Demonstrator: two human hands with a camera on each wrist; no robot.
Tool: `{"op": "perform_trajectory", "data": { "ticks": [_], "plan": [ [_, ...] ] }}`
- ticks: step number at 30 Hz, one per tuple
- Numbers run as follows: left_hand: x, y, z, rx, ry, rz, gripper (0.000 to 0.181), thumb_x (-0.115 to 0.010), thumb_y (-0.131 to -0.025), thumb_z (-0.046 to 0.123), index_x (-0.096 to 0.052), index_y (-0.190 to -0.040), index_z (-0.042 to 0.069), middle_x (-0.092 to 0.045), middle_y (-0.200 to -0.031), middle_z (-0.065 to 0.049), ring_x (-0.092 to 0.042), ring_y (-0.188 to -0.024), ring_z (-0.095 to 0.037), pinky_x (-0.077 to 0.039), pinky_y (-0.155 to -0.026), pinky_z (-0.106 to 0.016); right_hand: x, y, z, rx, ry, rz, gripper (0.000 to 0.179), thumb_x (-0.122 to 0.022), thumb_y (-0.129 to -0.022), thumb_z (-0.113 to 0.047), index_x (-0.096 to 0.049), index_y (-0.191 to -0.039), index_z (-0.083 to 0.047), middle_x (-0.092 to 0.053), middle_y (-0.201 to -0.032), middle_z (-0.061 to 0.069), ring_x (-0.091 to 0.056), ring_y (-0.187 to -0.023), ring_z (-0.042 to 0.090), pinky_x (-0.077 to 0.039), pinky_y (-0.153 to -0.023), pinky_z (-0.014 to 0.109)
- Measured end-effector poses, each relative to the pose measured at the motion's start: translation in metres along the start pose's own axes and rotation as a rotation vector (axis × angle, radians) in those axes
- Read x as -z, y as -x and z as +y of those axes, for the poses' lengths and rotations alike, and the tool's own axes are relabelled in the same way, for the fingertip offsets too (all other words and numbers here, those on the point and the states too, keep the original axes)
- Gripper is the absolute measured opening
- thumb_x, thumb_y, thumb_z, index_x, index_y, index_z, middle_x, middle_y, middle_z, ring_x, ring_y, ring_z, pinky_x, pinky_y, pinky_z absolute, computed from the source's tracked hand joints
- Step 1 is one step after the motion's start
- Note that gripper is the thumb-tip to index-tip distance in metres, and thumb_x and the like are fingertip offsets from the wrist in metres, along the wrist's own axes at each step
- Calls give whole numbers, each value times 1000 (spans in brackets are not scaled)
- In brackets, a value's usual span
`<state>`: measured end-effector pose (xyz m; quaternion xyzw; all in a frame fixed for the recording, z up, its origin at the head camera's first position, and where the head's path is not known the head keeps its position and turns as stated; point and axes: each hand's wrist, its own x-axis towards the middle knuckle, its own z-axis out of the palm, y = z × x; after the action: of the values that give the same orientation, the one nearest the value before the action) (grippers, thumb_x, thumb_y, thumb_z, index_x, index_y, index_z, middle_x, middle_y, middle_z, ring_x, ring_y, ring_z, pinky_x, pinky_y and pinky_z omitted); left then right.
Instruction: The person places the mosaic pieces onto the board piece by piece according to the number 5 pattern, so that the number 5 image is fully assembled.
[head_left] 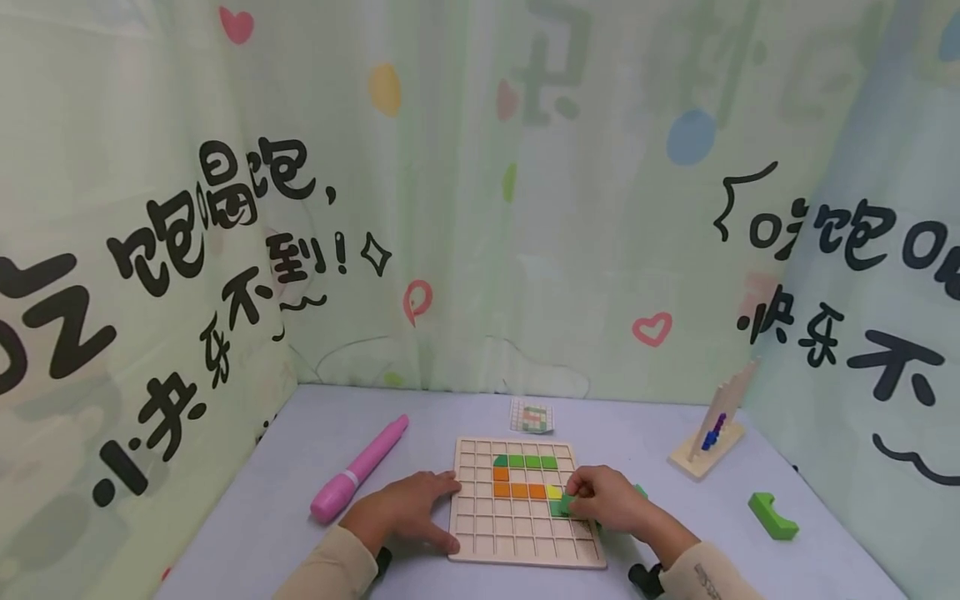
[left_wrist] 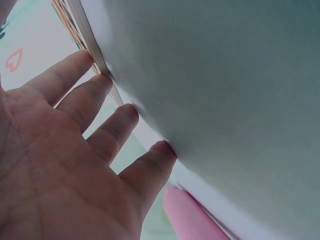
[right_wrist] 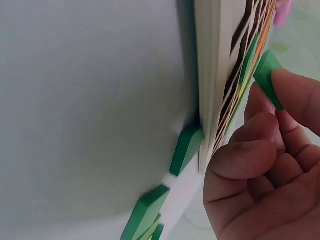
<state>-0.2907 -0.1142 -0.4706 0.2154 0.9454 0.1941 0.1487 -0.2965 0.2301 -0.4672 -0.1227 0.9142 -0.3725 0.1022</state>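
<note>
Green, a tile (right_wrist: 266,75) is being pinched between fingers of the right hand (head_left: 606,500) over the right of the wooden grid board (head_left: 506,546), apparently for fine control; the left hand (head_left: 411,504) is resting spread fingers against the board's left edge, probably steadying it.

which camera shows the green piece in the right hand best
The right wrist view, because the green piece appears large there, pinched by the right hand, with much of its surface exposed. The head view shows it small and partly hidden, at the board. The left wrist view does not show it.
</note>
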Motion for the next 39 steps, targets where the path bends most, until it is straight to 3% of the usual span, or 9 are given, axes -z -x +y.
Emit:
{"op": "perform_trajectory", "data": {
  "ticks": [5, 17, 23, 39],
  "plan": [
    [0, 0, 1, -8, -1, 11, 89, -90, -76, 51, -54, -151, 19, -44, -164, 0, -40, -151, -33, -35, -123, -52, -7, 6, -5, 41, 6, -64, 10, -74, -91, -6, -66, -96, -7, -60, -82, 2, -54, -78, 19, -42, -62, 25],
    [-1, -4, -2, 3, 5, 3, 90, -91, -74, 50, -54, -150, 20, -45, -163, 0, -41, -150, -33, -36, -122, -52, -11, 11, -7, 66, 39, -110, 7, -73, -91, -6, -67, -94, -8, -61, -81, 1, -55, -76, 18, -42, -60, 24],
    [-2, -3, -2, -22, 4, 15, 90, -91, -74, 50, -55, -149, 17, -46, -163, -2, -42, -150, -34, -36, -122, -51, -12, 12, -8, 71, 55, -86, 8, -74, -91, -5, -67, -92, -8, -61, -80, 1, -55, -76, 18, -42, -61, 24],
    [-4, -5, -1, 12, -4, 8, 90, -90, -75, 51, -54, -150, 20, -45, -163, 1, -41, -151, -31, -36, -123, -50, -26, 10, -12, 23, 244, 19, 13, -77, -90, -6, -69, -86, -14, -60, -77, -2, -54, -74, 16, -46, -60, 27]
  ]
}}
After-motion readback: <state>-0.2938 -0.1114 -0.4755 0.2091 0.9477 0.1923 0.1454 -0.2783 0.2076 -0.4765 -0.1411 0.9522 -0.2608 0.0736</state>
